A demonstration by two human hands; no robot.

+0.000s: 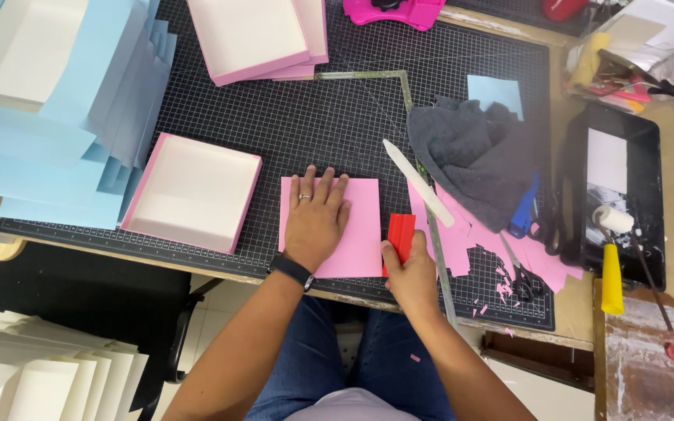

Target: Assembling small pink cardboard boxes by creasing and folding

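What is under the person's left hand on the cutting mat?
The left hand lies flat on a pink paper sheet, which rests on the black gridded cutting mat. Whatever is beneath the sheet, or on the part under the palm, is covered.

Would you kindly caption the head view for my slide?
Left hand flat on square pink paper sheet; right hand holds red plastic scraper at its edge, on black gridded cutting mat.

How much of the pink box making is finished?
Done, it seems: pink-edged box trays, one beside the work and more stacked at the top of the cutting mat. In hand: the left hand presses flat on a pink paper sheet while the right hand holds a red scraper at its edge. Left: this flat sheet isn't on any box yet.
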